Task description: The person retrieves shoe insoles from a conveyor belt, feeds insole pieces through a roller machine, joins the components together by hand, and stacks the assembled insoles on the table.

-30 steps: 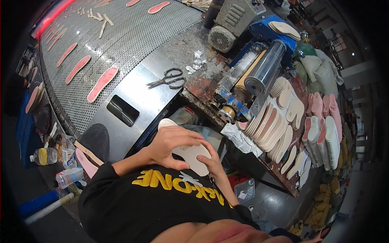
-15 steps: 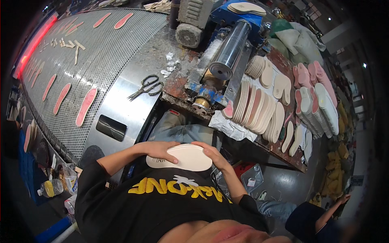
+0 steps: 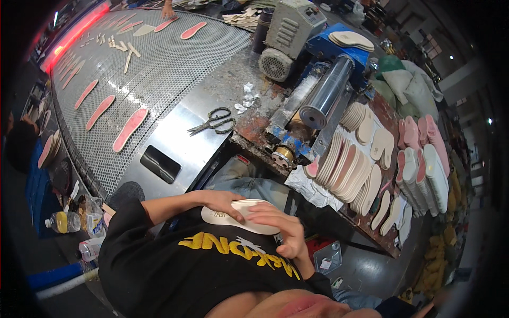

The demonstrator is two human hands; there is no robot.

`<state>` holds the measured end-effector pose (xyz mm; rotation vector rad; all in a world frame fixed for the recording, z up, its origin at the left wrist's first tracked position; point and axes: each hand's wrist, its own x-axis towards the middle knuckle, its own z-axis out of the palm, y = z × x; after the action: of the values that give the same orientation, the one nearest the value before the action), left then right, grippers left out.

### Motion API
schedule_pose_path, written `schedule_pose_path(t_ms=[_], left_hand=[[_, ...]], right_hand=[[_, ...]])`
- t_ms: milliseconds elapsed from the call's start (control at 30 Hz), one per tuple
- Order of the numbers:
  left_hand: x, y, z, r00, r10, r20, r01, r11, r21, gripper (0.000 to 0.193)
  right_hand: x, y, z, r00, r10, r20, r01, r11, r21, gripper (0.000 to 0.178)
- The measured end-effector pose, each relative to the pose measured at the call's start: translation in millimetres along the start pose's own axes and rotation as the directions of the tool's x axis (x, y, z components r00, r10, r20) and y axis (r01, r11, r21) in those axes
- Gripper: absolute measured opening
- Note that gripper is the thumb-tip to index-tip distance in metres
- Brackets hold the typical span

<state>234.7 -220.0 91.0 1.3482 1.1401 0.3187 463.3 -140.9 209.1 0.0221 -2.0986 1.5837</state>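
In front of my chest is a small stack of cream-white insoles [image 3: 255, 228], with dark print near the left end. My left hand [image 3: 225, 203] grips its left part, thumb across the top face and fingers behind the far edge. Over the right part lies my right hand [image 3: 281, 227], fingers stretched flat across the top insole and thumb held apart; it is open and covers much of that end. Beyond my hands, black scissors [image 3: 213, 123] rest on the metal table edge.
A perforated conveyor [image 3: 175, 69] at left carries pink insoles [image 3: 130, 130]; another person's hand [image 3: 168, 10] reaches its far end. Ahead stands a roller machine [image 3: 327, 93]. Rows of cream insoles [image 3: 347, 175] cover the right-hand table, beside pink and white stacks [image 3: 419, 175]. Bottles [image 3: 64, 222] stand lower left.
My right hand has gone from gripping the stack's right end to lying open over its top. My left hand keeps its grip. The whole view has shifted, and another person's hand appears at the conveyor.
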Motion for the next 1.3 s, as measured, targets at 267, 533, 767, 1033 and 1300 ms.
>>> schedule_pose_path(t_ms=[267,533,767,1033,1300], left_hand=[[-9,37,-9,0.995,0.075,0.058,-0.057,0.962,-0.267,0.104],[-37,213,-19,0.779,0.575,-0.25,-0.56,0.818,0.135,0.12],[-22,339,-92,0.543,0.741,-0.395,-0.732,0.648,0.211,0.108],[74,396,-281,0.46,0.548,-0.699,-0.674,0.728,0.127,0.073],[172,395,-412,0.653,0.385,-0.652,-0.449,0.89,0.075,0.063]], right_hand=[[-98,20,-10,0.645,0.403,-0.649,-0.294,0.915,0.276,0.081],[-117,-39,27,0.782,0.463,-0.418,-0.434,0.885,0.169,0.081],[88,-90,-130,0.768,-0.01,-0.641,0.006,1.0,-0.008,0.075],[266,-50,-276,0.761,0.207,-0.615,-0.162,0.978,0.128,0.058],[347,-4,-381,0.668,0.337,-0.664,-0.484,0.874,-0.044,0.065]])
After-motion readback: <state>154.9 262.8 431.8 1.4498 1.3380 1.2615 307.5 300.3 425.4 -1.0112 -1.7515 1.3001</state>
